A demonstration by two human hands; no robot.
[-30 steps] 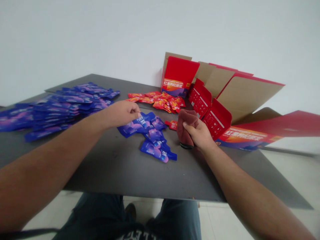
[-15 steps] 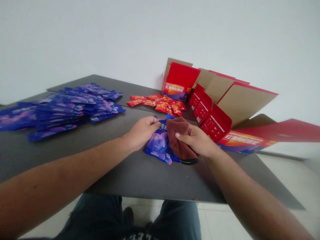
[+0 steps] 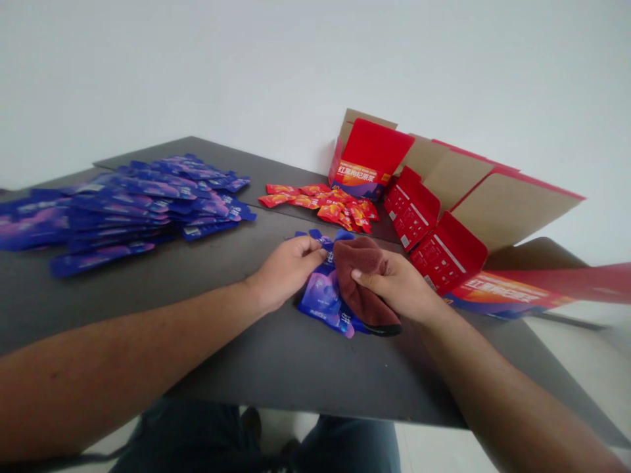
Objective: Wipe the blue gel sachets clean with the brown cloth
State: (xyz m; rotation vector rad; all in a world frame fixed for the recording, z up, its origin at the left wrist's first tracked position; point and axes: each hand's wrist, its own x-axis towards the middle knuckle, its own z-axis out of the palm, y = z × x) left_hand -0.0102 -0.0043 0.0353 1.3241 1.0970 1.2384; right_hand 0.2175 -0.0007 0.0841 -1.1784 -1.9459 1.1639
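Observation:
Near the front middle of the dark table, my left hand (image 3: pixel 288 270) pinches the upper left edge of a blue-purple pouch (image 3: pixel 320 299). At least one more blue pouch shows beside or under it. A brown cloth (image 3: pixel 362 279) with a black edge is gripped in my right hand (image 3: pixel 401 282), thumb on top. The cloth lies against the right part of the pouch and hides it there.
A heap of blue pouches (image 3: pixel 148 203) covers the left of the table (image 3: pixel 276 368). Small red sachets (image 3: pixel 325 202) lie at the back middle, before an open red box (image 3: pixel 365 164). More open red boxes (image 3: pixel 448 253) with raised flaps stand on the right.
The view has shifted a little, so the boxes and both hands appear further right. Both hands keep their hold, and the cloth sits slightly differently over the pouch.

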